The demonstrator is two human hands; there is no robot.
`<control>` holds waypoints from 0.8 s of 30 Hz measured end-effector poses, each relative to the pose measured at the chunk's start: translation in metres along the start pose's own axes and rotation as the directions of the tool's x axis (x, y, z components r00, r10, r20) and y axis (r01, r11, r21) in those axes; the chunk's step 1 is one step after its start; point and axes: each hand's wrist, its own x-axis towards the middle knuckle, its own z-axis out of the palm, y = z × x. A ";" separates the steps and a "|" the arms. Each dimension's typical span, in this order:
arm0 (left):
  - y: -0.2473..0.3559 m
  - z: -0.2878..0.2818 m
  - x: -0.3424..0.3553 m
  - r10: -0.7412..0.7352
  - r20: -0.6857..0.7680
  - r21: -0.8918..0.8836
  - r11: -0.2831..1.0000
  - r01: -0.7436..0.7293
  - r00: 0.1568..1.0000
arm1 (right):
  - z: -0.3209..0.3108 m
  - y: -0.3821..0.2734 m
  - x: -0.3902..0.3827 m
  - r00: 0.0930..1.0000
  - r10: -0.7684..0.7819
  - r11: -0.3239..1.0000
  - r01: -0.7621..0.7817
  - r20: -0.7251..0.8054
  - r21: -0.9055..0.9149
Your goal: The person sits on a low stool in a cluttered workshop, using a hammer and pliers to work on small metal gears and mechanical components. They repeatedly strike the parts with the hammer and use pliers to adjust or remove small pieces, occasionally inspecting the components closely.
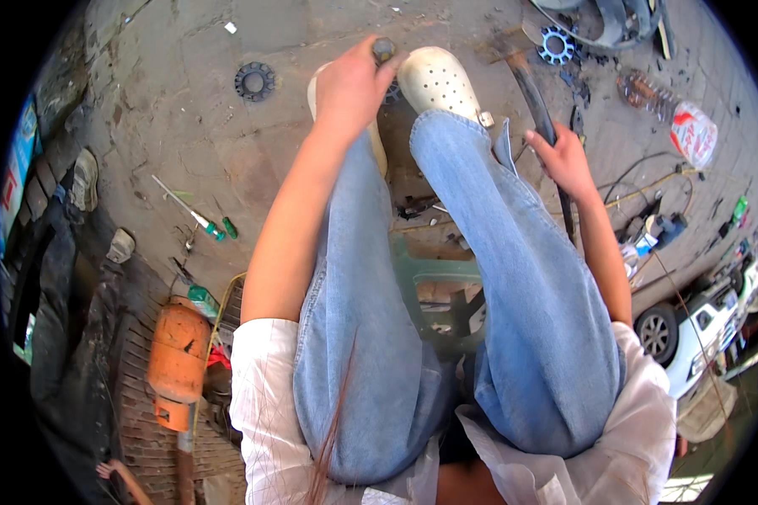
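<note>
Curls left hand (354,91) around a dull, round-topped tool (384,50), right hand (567,162) around a dark, worn hammer (532,97); red-labelled bottle (692,133) on ground (227,143).

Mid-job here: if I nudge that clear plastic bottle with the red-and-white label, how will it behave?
The bottle will probably roll, since it lies on its side and looks rounded. It's likely light for its size, as no liquid clearly shows inside. Its thin-looking, see-through wall would probably dent if squeezed.
</note>
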 end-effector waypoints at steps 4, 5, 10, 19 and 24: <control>-0.007 0.012 -0.004 0.021 -0.071 -0.024 0.999 -0.023 0.997 | 0.000 -0.050 -0.034 0.989 -0.122 0.980 0.133 -0.080 0.150; -0.006 0.011 -0.004 0.016 -0.090 -0.026 0.999 -0.018 0.996 | -0.004 -0.064 -0.041 0.968 -0.230 0.959 0.243 -0.097 0.148; 0.000 0.013 -0.008 -0.007 -0.114 -0.044 0.999 0.002 0.993 | -0.002 -0.119 -0.064 0.737 -0.622 0.744 0.662 -0.263 0.096; 0.006 0.023 -0.012 0.061 -0.061 -0.016 0.998 -0.062 0.996 | 0.011 -0.123 -0.044 0.954 -0.278 0.942 0.247 -0.116 -0.228; 0.003 0.023 -0.015 0.037 -0.030 -0.035 0.999 -0.038 0.999 | -0.004 -0.135 -0.087 0.726 -0.656 0.754 0.639 -0.203 -0.152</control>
